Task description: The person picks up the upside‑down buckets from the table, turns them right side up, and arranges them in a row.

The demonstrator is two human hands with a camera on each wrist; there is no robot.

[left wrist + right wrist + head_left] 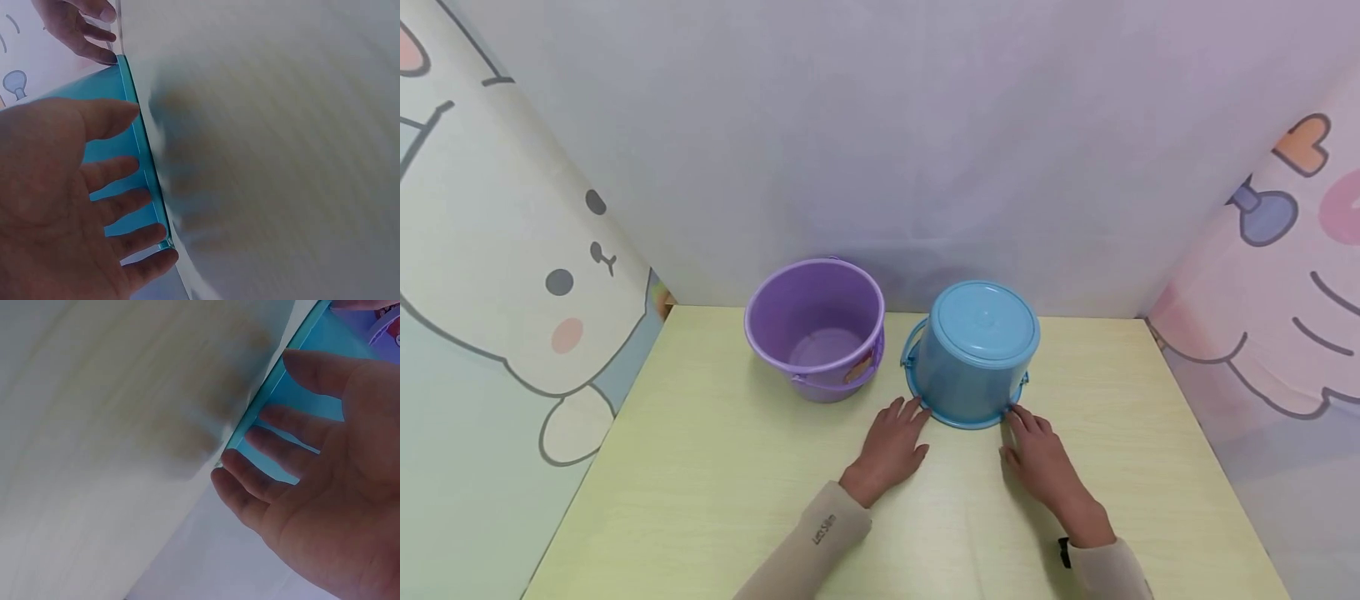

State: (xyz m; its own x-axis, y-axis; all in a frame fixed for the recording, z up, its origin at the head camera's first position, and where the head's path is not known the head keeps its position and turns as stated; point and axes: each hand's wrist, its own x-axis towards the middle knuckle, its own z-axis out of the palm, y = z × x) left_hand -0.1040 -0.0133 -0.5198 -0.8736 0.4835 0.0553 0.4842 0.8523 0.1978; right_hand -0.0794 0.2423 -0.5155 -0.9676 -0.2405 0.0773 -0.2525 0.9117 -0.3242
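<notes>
A blue bucket [988,325] is turned upside down on the table, its base facing up and its rim on the tabletop. My left hand [889,446] is at the near left of that rim, fingers spread and fingertips at the edge. At the near right my right hand [1043,462] has its fingertips by the rim. Both wrist views show loosely extended fingers along the rim, and neither hand grips it; whether every fingertip touches I cannot tell. Left of the blue bucket stands a purple bucket [816,310], upright with its mouth up.
The pale wooden table [700,500] ends at a light cloth backdrop [880,150] behind the buckets. Cartoon-printed panels stand at the left [490,250] and right [1285,292]. The purple bucket's handle [842,385] hangs down at its near side.
</notes>
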